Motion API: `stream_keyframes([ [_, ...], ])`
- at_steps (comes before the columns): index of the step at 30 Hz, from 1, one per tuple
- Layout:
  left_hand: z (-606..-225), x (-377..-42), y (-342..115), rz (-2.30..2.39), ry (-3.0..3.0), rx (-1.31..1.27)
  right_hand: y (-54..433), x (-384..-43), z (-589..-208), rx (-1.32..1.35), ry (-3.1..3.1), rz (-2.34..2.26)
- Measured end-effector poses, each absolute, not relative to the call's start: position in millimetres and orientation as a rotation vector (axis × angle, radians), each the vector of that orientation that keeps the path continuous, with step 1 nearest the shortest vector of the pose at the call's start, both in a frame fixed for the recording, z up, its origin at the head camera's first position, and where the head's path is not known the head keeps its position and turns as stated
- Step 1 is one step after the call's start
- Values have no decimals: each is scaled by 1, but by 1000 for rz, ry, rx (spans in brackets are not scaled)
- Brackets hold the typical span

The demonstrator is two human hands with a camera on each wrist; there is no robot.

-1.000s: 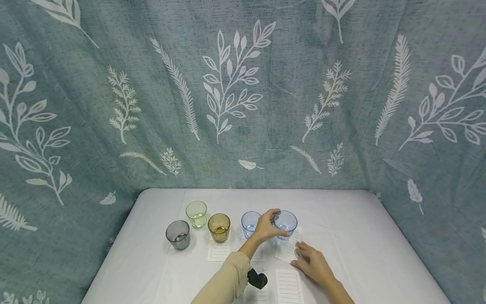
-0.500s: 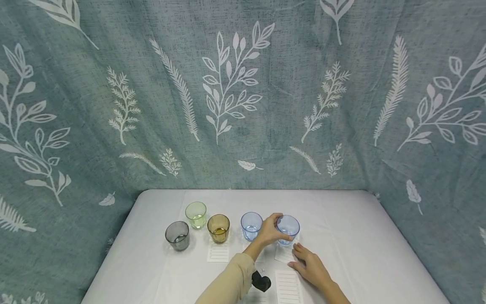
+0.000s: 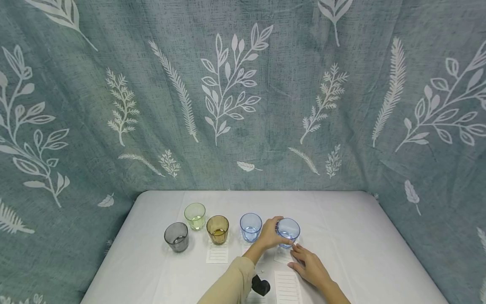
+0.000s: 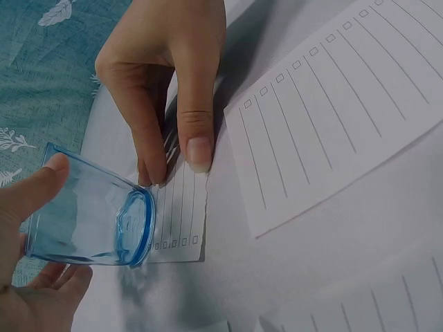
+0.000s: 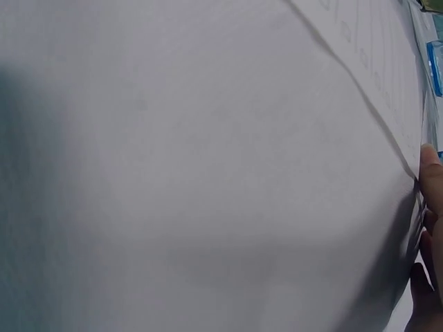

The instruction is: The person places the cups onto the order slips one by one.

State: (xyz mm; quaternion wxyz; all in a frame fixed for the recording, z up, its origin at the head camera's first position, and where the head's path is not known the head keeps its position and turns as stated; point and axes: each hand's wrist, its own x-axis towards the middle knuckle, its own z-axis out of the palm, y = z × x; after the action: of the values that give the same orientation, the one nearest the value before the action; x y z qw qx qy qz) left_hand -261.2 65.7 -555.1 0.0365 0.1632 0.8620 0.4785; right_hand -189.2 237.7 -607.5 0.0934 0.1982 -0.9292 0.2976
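My left hand (image 3: pixel 270 233) grips a clear blue glass (image 3: pixel 288 229) by its side, thumb in front and fingers behind. In the left wrist view the base of that glass (image 4: pixel 90 214) is at a ruled paper slip (image 4: pixel 181 221); whether it touches the paper I cannot tell. My right hand (image 3: pixel 311 267) rests its fingertips and thumb on the same slip, just in front of the glass. Another blue glass (image 3: pixel 251 228) stands just left of my left hand. In the right wrist view only some fingers (image 5: pixel 432 190) show, at the right edge beside paper.
Further left stand an amber glass (image 3: pixel 218 230), a green glass (image 3: pixel 195 216) and a grey glass (image 3: pixel 176 237). More ruled slips lie on the white table, one (image 3: pixel 287 287) near the front and one (image 3: pixel 217 254) before the amber glass. A patterned curtain (image 3: pixel 243 160) hangs behind.
My left hand has brought the blue glass slightly right and toward me, over the slip. My right hand has shifted a little left on the paper.
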Motion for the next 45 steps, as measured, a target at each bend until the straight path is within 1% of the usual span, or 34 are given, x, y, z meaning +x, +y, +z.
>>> stream_keyframes([
  [4,-555,-260,65,1434,2691,500,237,-189,-608,564,-2764,880],
  [12,-558,-258,64,1611,2575,465,236,-189,-606,554,-2763,875],
  [20,-558,-256,62,1675,2512,464,235,-188,-608,560,-2720,925],
  [27,-553,-254,59,1680,2520,475,236,-191,-611,524,-2725,965],
  [32,-542,-253,55,1760,2498,534,235,-191,-611,500,-2759,993],
  [39,-518,-249,35,1955,2426,603,234,-190,-610,467,-2767,992],
  [45,-512,-239,4,2078,2351,616,234,-188,-609,463,-2763,985],
])
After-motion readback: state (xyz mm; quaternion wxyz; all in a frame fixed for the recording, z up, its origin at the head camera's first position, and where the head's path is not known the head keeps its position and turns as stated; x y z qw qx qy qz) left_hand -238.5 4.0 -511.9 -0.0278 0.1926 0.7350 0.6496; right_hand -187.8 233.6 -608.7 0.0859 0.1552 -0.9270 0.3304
